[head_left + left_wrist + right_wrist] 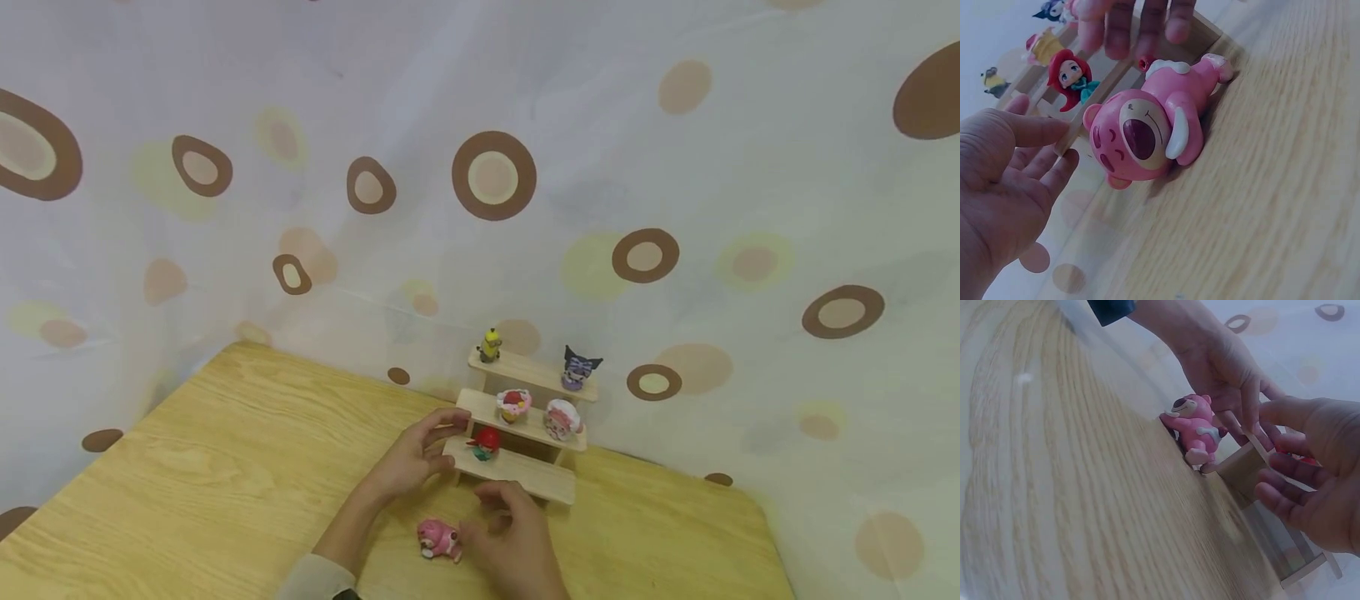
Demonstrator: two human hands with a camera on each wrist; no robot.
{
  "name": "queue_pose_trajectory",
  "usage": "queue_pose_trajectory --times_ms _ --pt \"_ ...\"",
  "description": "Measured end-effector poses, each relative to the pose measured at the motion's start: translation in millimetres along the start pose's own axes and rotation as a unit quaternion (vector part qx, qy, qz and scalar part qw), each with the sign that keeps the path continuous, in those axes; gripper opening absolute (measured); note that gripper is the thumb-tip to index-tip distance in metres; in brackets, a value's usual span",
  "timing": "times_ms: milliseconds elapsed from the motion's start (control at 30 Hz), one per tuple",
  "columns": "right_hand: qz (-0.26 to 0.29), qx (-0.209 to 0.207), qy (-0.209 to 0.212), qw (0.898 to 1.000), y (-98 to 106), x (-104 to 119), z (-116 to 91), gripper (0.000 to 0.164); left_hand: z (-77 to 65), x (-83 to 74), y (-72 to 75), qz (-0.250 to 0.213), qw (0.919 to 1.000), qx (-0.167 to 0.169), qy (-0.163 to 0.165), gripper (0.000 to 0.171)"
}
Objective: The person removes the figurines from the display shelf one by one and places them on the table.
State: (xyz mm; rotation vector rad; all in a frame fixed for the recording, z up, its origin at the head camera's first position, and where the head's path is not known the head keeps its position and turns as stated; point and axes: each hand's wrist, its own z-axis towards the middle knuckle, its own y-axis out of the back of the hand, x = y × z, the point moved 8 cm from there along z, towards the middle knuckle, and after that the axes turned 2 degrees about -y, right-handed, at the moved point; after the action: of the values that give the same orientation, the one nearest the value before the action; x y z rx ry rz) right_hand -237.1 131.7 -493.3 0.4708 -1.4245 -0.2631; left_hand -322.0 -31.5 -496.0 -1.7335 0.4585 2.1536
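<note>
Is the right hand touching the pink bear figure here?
Apart. The right wrist view shows it: a clear gap separates the right hand's thumb and fingertips from the pink bear figure.

Smooth plastic, grained wood

The pink bear figurine looks smooth, softly shining plastic, the red-haired figurine likewise. The stepped display stand is matt wood; the tabletop shows smooth wood grain. The wall covering, indistinct, may be plastic or cloth.

I see a pink bear figurine, cream-muzzled, eyes closed, nose dark plum, lying on the surface just in front of a pale wooden three-tier shelf that stands upright.
</note>
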Motion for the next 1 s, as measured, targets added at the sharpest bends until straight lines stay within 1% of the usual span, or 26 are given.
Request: queue_pose_trajectory --times_ms 100,167,233,300,433,533,733,900,1000 --pt "0.058 -0.052 -0.018 0.997 10 -2 2 0.04 0.2 -0.2 1.9 0.003 1.0 -0.003 0.001 0.068" --pt "0.096 -0.082 -0.028 0.992 16 -5 3 0.04 0.4 -0.3 2.9 0.008 1.0 -0.005 0.0 0.068" --pt "0.122 -0.106 -0.035 0.986 21 -8 5 0.041 0.8 -0.4 3.4 0.01 0.9999 -0.005 -0.003 0.069" --pt "0.147 -0.122 -0.037 0.981 24 -9 6 0.043 1.0 -0.1 3.2 0.01 0.9999 -0.003 -0.007 0.068" --pt "0.185 -0.135 -0.031 0.973 30 -6 5 0.045 0.8 -0.5 1.6 0.001 0.9999 0.002 -0.014 0.069" --pt "0.193 -0.134 -0.029 0.972 31 -4 4 0.047 -0.2 0.3 1.0 0.003 0.9999 0.003 -0.014 0.069" --pt "0.18 -0.129 -0.023 0.975 33 -7 11 0.049 1.2 3.2 1.5 0.009 0.9998 -0.002 -0.017 0.07" --pt "0.164 -0.135 -0.021 0.977 34 1 18 0.052 1.9 1.6 -0.3 0.006 0.9999 0.005 -0.015 0.068" --pt "0.161 -0.124 -0.018 0.979 27 7 27 0.055 -0.7 0.0 4.9 0.012 0.9999 0.004 -0.008 0.068"
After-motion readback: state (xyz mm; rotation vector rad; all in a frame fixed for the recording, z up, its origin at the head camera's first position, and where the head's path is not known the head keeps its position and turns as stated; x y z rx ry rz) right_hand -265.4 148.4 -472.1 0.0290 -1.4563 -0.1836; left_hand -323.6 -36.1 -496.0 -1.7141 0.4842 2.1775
